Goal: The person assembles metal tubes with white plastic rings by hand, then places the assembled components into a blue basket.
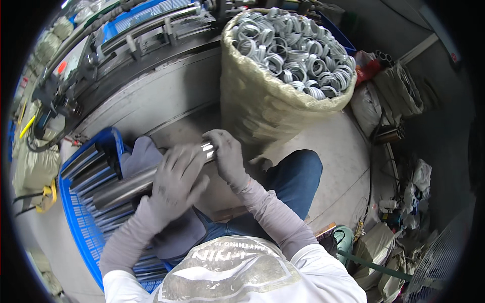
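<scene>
Nearest the camera is the person's white shirt (227,272) with a grey print, and from it two grey-sleeved forearms reach forward over a blue-trousered knee (295,177). In the head view the left hand (174,184), gloved in grey, lies with fingers spread and curled over a long grey metal tube (126,187) that slants up from the blue plastic crate (76,217) at the person's left toward the middle of the picture. The right hand (227,154), also gloved, is clamped around the tube's bright upper end, fingers wrapped together on it. More tubes lie stacked lengthways in the crate, and a grey cloth (139,154) rests on its rim beneath the held tube. Just beyond the hands stands a tall sack (252,101) heaped with metal rings (293,45). The tube is long and smooth and its lower end is hidden among the others, so I judge it could slide through the gloves or snag a neighbouring tube and drag it off the crate; swung wide, its upper end could strike the sack and spill rings.
</scene>
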A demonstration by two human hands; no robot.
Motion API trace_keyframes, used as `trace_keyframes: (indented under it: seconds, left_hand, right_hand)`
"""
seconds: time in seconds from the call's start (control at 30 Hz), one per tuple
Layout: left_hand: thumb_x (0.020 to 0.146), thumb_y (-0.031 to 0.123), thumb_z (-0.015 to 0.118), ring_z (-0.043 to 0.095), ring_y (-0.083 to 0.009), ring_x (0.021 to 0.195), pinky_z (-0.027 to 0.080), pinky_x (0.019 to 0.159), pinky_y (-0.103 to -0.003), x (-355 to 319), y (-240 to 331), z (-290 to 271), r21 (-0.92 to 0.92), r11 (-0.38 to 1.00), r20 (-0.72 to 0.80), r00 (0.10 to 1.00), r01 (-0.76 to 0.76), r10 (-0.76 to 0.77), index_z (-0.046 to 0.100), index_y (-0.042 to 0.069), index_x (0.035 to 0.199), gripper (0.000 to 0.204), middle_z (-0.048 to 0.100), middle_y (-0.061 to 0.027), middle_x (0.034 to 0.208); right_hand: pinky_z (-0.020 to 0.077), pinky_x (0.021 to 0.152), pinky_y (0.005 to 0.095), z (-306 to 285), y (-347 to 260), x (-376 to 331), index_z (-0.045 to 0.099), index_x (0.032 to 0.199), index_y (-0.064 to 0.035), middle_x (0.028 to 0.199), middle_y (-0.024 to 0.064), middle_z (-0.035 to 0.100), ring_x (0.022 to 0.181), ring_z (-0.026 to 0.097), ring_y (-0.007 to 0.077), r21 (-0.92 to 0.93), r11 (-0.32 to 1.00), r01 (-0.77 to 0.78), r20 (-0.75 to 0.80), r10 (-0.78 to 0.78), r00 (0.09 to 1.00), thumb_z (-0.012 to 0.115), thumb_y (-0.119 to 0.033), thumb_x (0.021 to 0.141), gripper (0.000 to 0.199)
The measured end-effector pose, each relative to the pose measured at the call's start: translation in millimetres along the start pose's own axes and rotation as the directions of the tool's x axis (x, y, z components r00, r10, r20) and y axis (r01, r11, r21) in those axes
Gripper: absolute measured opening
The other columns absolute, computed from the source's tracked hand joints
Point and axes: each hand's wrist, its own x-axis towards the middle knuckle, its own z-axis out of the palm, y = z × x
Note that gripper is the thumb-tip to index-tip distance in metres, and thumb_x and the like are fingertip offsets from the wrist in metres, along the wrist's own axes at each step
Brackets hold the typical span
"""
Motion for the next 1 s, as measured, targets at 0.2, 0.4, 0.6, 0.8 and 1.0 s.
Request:
trace_keyframes:
  seconds: [0.2,0.4,0.6,0.8,1.0]
  left_hand:
    - [0.106,0.022,0.062,0.067,-0.0304,0.117,0.054,0.102,-0.042,-68.4,-23.8,10.9,-0.863,0.348,0.112,0.81,0.367,-0.575,0.048,-0.004,0.151,0.054,0.066,-0.0156,0.134]
    - [0.113,0.03,0.052,0.056,-0.0318,0.14,0.041,0.123,-0.047,9.7,-64.2,-76.9,-0.942,0.214,-0.324,0.536,-0.259,-0.78,0.044,-0.009,0.153,0.057,0.058,-0.0231,0.148]
    - [0.092,0.011,0.071,0.068,-0.0223,0.102,0.055,0.091,-0.036,12.8,-64.4,-118.4,-0.547,0.66,-0.182,0.697,0.515,-0.694,0.059,-0.002,0.141,0.052,0.069,-0.011,0.116]
    - [0.072,0.018,0.08,0.067,-0.0393,0.088,0.052,0.079,-0.049,-14.6,-39.5,-43.8,0.099,0.893,0.091,0.89,0.439,-0.448,0.064,0.005,0.111,0.044,0.066,-0.0189,0.096]
    - [0.07,0.025,0.079,0.069,-0.0396,0.091,0.054,0.08,-0.051,-31.3,-44.6,-19.0,0.135,0.883,0.129,0.876,0.449,-0.465,0.063,0.004,0.117,0.054,0.069,-0.0191,0.097]
  right_hand:
    - [0.0579,0.089,0.039,-40.3,-16.8,22.8,0.069,0.115,-0.002,0.105,0.0147,0.075,0.099,0.074,0.033,-0.292,0.954,0.074,-0.254,-0.152,0.955,0.057,0.001,0.088,0.03]
    - [0.056,0.094,0.0347,-81.4,-50.0,92.0,0.067,0.129,0.0005,0.113,0.015,0.073,0.105,0.072,0.0253,-0.315,0.878,0.362,0.036,-0.37,0.928,0.064,-0.006,0.095,0.034]
    - [0.0473,0.111,0.046,-215.5,-1.3,298.8,0.064,0.142,-0.0055,0.144,0.0239,0.063,0.133,0.059,0.039,-0.76,0.649,-0.035,-0.305,-0.309,0.901,0.076,-0.056,0.092,0.071]
    - [0.0353,0.125,0.0497,-221.4,32.5,399.6,0.055,0.155,-0.0112,0.16,0.0231,0.05,0.146,0.049,0.041,-0.892,0.448,-0.063,0.046,0.228,0.973,0.058,-0.082,0.09,0.096]
    - [0.052,0.101,0.039,-240.9,70.4,432.2,0.077,0.129,-0.0077,0.121,0.0209,0.076,0.115,0.069,0.034,-0.667,0.745,-0.013,0.345,0.323,0.881,0.074,-0.076,0.084,0.083]
